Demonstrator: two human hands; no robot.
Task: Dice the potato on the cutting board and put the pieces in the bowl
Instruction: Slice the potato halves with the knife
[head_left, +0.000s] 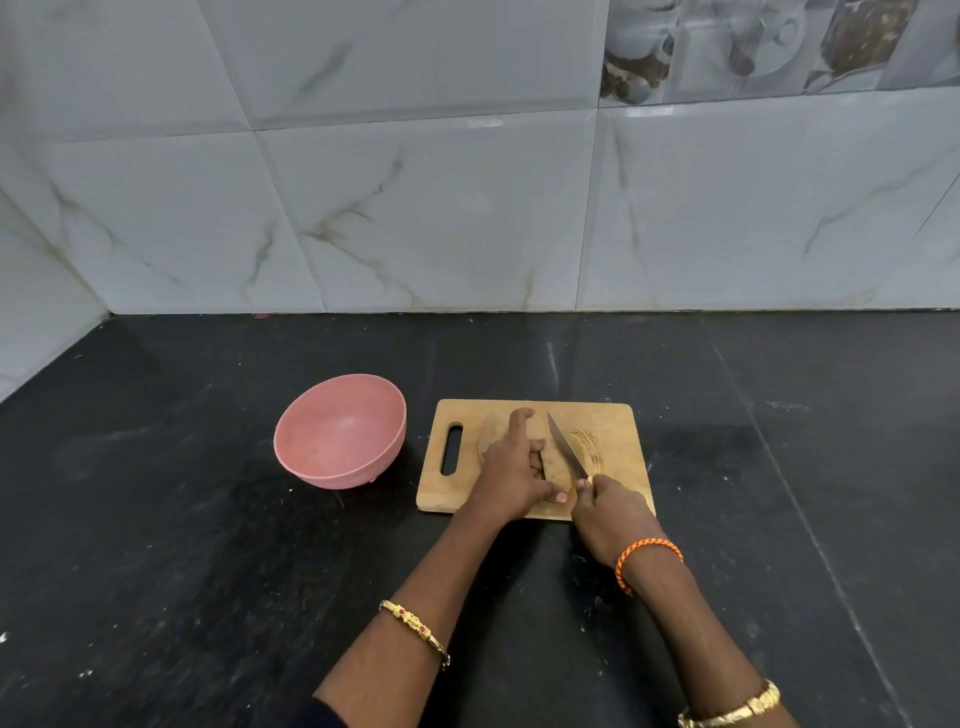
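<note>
Working across the dark countertop (208, 545), we have the wooden cutting board (613, 431) just right of the empty pink bowl (340, 431), the two close but apart. If we shove down hard, the board could skate on that smooth stone, since nothing seems to anchor it.

Our left hand (511, 467) grasps the potato (488, 431), which lies on the board's middle, apparently whole and unpeeled, so no dicing looks done yet. Being rounded, it may roll under pressure unless we make a flat face first.

Our right hand (610, 514) is clenched around the handle of the knife (566, 449), whose blade slants over the potato's right end. The left thumb (558, 497) lies stretched along the near side, close to the blade's heel; a slip off the skin would, we judge, carry the edge straight toward it. The index finger (519, 421) sticks out beyond the potato too, and should curl back.
</note>
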